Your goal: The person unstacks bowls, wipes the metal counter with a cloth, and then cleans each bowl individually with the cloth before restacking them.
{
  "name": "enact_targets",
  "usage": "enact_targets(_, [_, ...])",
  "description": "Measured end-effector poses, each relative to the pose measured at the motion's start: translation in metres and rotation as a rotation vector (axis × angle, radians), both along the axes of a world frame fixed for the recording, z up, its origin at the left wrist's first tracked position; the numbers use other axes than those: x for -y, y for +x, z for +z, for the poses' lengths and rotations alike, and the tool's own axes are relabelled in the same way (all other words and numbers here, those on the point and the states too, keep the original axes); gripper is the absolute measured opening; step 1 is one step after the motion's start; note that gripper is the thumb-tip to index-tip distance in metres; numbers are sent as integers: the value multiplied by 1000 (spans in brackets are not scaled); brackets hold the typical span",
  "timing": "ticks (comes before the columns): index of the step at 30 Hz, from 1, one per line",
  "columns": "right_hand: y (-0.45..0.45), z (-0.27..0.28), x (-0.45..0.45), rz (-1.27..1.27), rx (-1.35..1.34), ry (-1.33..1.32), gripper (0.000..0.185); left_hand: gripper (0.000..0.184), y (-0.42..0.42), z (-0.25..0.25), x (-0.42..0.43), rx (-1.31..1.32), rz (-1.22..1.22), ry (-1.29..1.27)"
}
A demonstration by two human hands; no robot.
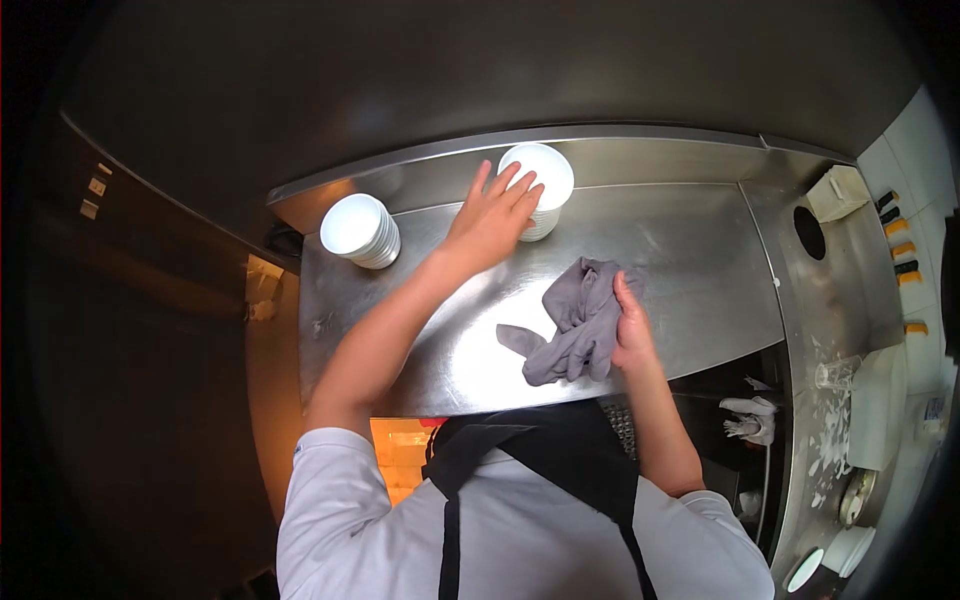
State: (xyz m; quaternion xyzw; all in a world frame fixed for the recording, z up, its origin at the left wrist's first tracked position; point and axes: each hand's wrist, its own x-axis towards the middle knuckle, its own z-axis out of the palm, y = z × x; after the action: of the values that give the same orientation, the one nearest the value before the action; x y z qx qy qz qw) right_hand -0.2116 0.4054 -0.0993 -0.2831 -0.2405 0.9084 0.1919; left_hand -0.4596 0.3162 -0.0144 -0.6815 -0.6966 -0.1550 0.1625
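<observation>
My left hand [495,215] has its fingers spread at the near left side of a tall stack of white bowls [550,178], close to the top bowl's rim; whether it touches the stack is hard to tell. A crumpled grey cloth [585,325] is held in my right hand [632,325], thumb up along its right edge, over the steel counter [690,260]. Further left stands a second, shorter-looking stack of white bowls [358,228], apart from both hands.
A raised steel ledge [640,140] runs along the counter's back. At the right are a white square container [838,193], a round dark hole, knives with yellow and black handles on the wall, a clear cup [836,374] and white dishes. Open shelving with a cloth lies below.
</observation>
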Motion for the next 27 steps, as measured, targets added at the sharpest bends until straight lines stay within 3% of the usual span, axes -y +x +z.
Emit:
enact_targets(2, [1,-1,-1,-8,6,15,59,18,-16,1,-12,-29,32,-262])
enact_targets(3, [1,-1,-1,-15,7,22,60,9,-23,0,-14,-9,-21,-183])
enact_targets(9, [5,4,5,-117,-97,-57,61,18,-25,7,-16,344,49,-111])
enact_targets(12, [3,16,11,-232,59,201,64,23,-9,21,-13,451,52,72])
enact_targets(15, [-15,22,28,-490,99,541,51,23,38,47,12,770,141,188])
enact_targets(16, [-17,24,35,-462,123,676,48,24,53,50,20,794,118,188])
enact_targets(20, [-25,28,79,-361,105,1210,35,20,111,15,48,893,137,73])
enact_targets(21, [-33,26,81,-467,158,1341,38,19,117,0,50,945,119,99])
enact_targets(24, [-29,21,53,-147,315,853,41,18,126,-15,70,987,105,-22])
enact_targets(25, [-35,28,36,-124,120,559,41,17,128,-18,75,988,110,-99])
enact_targets(27, [-33,50,30,-103,145,544,38,18,131,-12,77,1057,73,-50])
